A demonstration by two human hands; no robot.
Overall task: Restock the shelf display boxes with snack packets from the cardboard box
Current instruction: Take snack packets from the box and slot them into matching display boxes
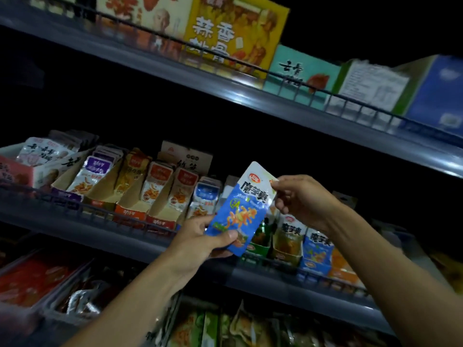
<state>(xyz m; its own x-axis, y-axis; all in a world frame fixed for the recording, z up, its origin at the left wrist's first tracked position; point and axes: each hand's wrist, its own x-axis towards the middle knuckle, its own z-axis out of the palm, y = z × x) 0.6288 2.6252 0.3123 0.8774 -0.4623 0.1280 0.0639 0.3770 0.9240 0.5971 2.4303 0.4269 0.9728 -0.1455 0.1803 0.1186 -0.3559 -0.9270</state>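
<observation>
Item: blue snack packet (244, 209), pinched by left hand (200, 242) and right hand (304, 200). Step: placement pending; matching blue display box (316, 259), 4 o'clock, to be filled.

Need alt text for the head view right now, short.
Two hands hold a blue snack packet before the middle shelf: the left hand grips its bottom, the right hand pinches its top corner. Display boxes of packets line the shelf behind.
</observation>
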